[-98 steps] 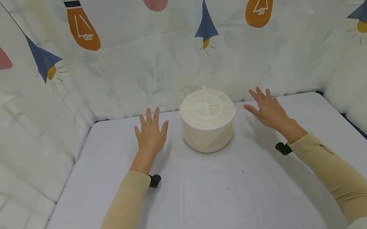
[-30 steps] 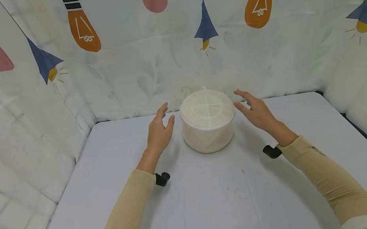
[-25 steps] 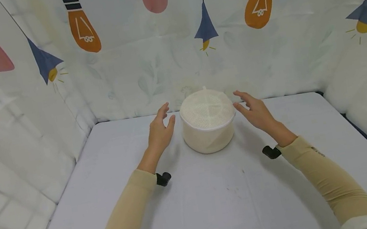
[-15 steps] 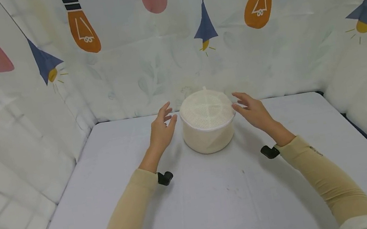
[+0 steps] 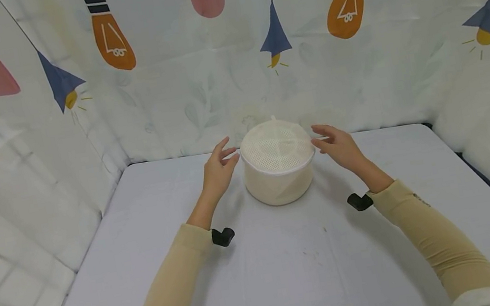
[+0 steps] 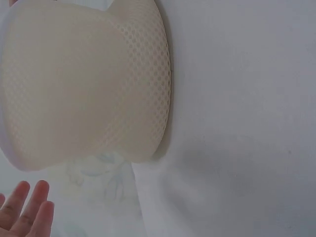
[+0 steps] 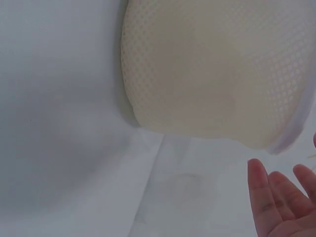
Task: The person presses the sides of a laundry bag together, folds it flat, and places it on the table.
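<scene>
A cream, drum-shaped mesh laundry bag [image 5: 278,169] stands upright at the far middle of the table, its round mesh top facing up. My left hand [image 5: 218,174] is at its left side, thumb tip close to the top rim; in the head view I cannot tell whether it touches. On the opposite side, my right hand [image 5: 343,152] has its thumb and fingertips by the rim. Both wrist views show the lower fingers [image 6: 30,210] of the left hand and the fingers [image 7: 269,197] of the right apart from the bag's mesh wall [image 7: 197,74]. Neither hand grips anything.
The bag stands on a white-covered table [image 5: 287,269] near its back edge. A printed fabric curtain [image 5: 168,95] hangs right behind it, and more fabric encloses both sides. Each wrist carries a small black device [image 5: 223,237]. A few small specks mark the cloth.
Both hands have moved inward from either side to the bag's rim. Their fingers, spread wide at first, are now closer together and slightly bent. The bag stays in place.
</scene>
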Demonstrator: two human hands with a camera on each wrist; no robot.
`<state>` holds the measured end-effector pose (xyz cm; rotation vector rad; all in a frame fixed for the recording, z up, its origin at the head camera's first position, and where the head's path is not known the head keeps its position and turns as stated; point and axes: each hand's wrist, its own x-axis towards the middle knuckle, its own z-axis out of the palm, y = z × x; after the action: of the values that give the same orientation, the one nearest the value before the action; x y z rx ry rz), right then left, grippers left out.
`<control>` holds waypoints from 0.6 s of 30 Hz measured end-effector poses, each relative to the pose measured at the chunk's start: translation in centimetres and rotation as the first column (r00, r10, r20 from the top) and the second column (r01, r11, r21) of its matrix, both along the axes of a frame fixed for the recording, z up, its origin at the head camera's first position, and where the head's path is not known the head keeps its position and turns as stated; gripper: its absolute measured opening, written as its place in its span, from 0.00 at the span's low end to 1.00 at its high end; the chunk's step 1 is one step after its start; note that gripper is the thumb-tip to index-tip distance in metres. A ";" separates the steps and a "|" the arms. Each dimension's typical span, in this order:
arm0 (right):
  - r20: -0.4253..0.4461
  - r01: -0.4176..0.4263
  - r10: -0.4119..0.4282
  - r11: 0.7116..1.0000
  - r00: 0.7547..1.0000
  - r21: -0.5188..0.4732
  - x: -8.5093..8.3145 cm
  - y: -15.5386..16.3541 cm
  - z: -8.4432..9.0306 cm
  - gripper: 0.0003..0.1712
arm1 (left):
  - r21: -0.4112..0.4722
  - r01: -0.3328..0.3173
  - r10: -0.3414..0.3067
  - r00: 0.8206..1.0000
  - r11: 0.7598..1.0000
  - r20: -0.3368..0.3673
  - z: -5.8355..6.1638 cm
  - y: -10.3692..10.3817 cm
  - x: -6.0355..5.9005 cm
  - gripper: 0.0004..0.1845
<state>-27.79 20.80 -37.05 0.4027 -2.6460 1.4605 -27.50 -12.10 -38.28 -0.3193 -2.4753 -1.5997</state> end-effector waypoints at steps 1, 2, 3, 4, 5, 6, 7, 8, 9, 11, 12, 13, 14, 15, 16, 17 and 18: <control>0.003 -0.004 0.004 1.000 1.000 -0.006 0.0 0.0 0.0 0.32 | 0.008 0.002 -0.002 1.000 1.000 0.010 0.0 0.0 0.0 0.31; 0.006 -0.009 0.009 1.000 1.000 -0.011 0.0 0.0 0.0 0.32 | 0.015 0.002 -0.002 1.000 1.000 0.019 0.1 0.1 0.0 0.31; 0.010 -0.014 0.014 1.000 1.000 -0.018 -0.1 0.0 0.0 0.32 | 0.026 0.002 -0.002 1.000 1.000 0.030 0.1 0.1 -0.1 0.31; 0.016 -0.018 0.019 1.000 1.000 -0.025 -0.1 0.0 -0.1 0.32 | 0.031 -0.001 -0.001 0.999 1.000 0.040 0.1 0.2 -0.1 0.31; 0.021 -0.021 0.022 0.999 1.000 -0.030 -0.1 0.0 -0.1 0.32 | 0.035 -0.004 0.003 0.999 0.999 0.047 0.1 0.2 -0.1 0.31; 0.028 -0.022 0.023 0.999 0.999 -0.037 -0.1 0.0 -0.1 0.32 | 0.043 -0.005 0.003 0.998 0.999 0.057 0.2 0.3 -0.2 0.30; 0.035 -0.022 0.023 0.999 0.999 -0.041 -0.1 0.0 0.0 0.32 | 0.051 -0.008 0.004 0.998 0.999 0.067 0.2 0.4 -0.2 0.30; 0.045 -0.022 0.024 0.999 0.999 -0.049 -0.2 0.0 0.0 0.32 | 0.061 -0.009 0.004 0.997 0.998 0.077 0.2 0.4 -0.2 0.30; 0.056 -0.022 0.025 0.998 0.998 -0.056 -0.2 0.0 -0.1 0.32 | 0.071 -0.010 0.003 0.996 0.997 0.086 0.2 0.5 -0.2 0.30; 0.081 -0.024 0.030 0.997 0.996 -0.077 -0.4 0.0 -0.1 0.33 | 0.087 -0.007 -0.002 0.995 0.996 0.102 0.1 0.6 -0.3 0.30; 0.097 -0.025 0.034 0.996 0.995 -0.089 -0.4 0.0 -0.1 0.33 | 0.100 -0.004 -0.008 0.994 0.995 0.111 0.1 0.7 -0.3 0.30; 0.113 -0.028 0.040 0.994 0.993 -0.104 -0.4 -0.1 0.0 0.33 | 0.107 -0.004 -0.009 0.993 0.994 0.118 0.0 0.7 -0.3 0.30; 0.128 -0.030 0.046 0.992 0.991 -0.120 -0.5 -0.1 0.0 0.33 | 0.114 -0.004 -0.010 0.992 0.994 0.124 0.0 0.8 -0.2 0.31; 0.143 -0.034 0.053 0.990 0.988 -0.134 -0.5 -0.1 0.0 0.33 | 0.121 -0.004 -0.012 0.991 0.993 0.130 0.0 0.9 -0.2 0.31; 0.155 -0.036 0.059 0.989 0.986 -0.146 -0.5 -0.1 0.0 0.33 | 0.128 -0.003 -0.014 0.991 0.992 0.136 -0.1 0.9 -0.2 0.31; 0.166 -0.035 0.062 0.987 0.984 -0.157 -0.5 -0.1 0.0 0.33 | 0.138 -0.003 -0.017 0.990 0.990 0.141 0.0 1.0 -0.2 0.31; 0.174 -0.038 0.067 0.985 0.982 -0.166 -0.5 -0.1 0.0 0.33 | 0.146 -0.003 -0.019 0.989 0.989 0.146 0.0 1.1 -0.2 0.31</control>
<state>-28.33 20.69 -37.04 0.3441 -2.6402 1.7929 -27.66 -11.02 -38.32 -0.1968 -2.4443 -1.8589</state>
